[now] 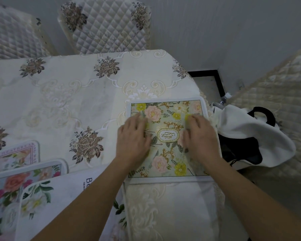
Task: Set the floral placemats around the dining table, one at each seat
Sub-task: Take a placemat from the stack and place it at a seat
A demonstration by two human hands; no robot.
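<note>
Head view: the step in hand looks like settling one mat at the seat on the desk's right end. The green "GARDEN" placemat [165,138] lies flat on the embroidered cloth of the desk [68,94], close to the near edge and the right corner, just above the covered chair back [163,209] at that seat.

The left grip [133,136] rests palm-down on the mat's left side and the right grip [201,136] on its right side. Both have fingers stretched forward and pressed flat, clasping nothing. The fingertips are a little blurred. Both forearms reach straight ahead from the bottom of the frame, roughly parallel.

Three more floral placemats [26,178] overlap at the near left. Two quilted chairs [108,26] stand at the far side with no mat before them.

The next move probably calls for lifting off this mat, taking one from the pile, and carrying it to a bare seat.
</note>
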